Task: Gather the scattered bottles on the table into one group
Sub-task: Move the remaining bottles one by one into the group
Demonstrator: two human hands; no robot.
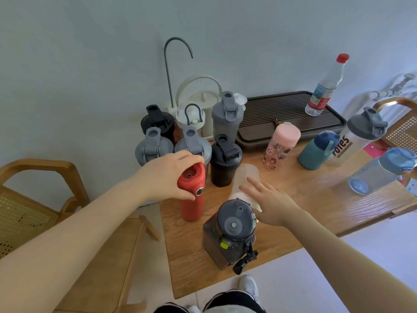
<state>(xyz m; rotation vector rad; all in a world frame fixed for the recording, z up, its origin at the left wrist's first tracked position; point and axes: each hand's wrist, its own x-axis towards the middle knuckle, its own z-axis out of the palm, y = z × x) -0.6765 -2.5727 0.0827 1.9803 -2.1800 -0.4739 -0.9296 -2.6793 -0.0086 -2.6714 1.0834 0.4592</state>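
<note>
A wooden chair with a woven cane seat (27,213) stands at the far left, beside the light wooden table (304,199). At the table's back left corner a cluster of shaker bottles stands upright and close together: a black-lidded one (158,123) at the rear, a grey-lidded one (151,150) in front of it, another grey-lidded one (194,146), a taller grey shaker (226,119) and a black shaker with a flip cap (225,164). The left hand (173,175) curls over the lid of a tall red flask with a push-button cap (191,195), fingers and thumb closed around its top; the flask stands upright just in front of the cluster. Nearer the table's front edge stands a dark smoky bottle with a grey lid and black strap (228,236). The right hand (270,204) is spread open, fingers extended, over a frosted translucent bottle (244,181); whether it touches it I cannot tell. Further right stand a pink-lidded patterned bottle (282,145), a teal bottle with a blue lid (316,151), a clear printed shaker with a grey lid (356,136) and a clear blue-lidded bottle (381,170), well apart from the cluster. A clear plastic water bottle with a red cap (327,86) stands on a dark slatted tray (282,109) behind them.
</note>
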